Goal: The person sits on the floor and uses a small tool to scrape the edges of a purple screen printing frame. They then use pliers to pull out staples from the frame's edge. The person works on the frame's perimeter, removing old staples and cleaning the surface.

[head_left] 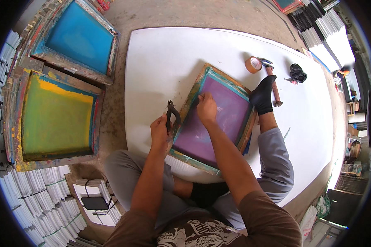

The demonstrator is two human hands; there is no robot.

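Observation:
A wooden screen-printing frame (210,70) with purple mesh (231,105) lies at an angle before me, over the white board (152,61). My left hand (158,133) is closed round a pair of dark-handled pliers (172,113), jaws pointing up, beside the frame's left edge. Over the upper left part of the mesh is my right hand (207,108), its fingers curled together near the frame's left rail. Whatever those fingers pinch, if anything, is too small to make out. My foot in a black sock (263,94) rests against the frame's right side.
Right of the frame lie a brown tape roll (253,64), a hammer (276,92) and a black plastic bag (297,73). Blue (80,37) and yellow-green (55,119) screens stand at left. Bundled white sheets (49,206) fill the lower left. Another person (344,72) is far right.

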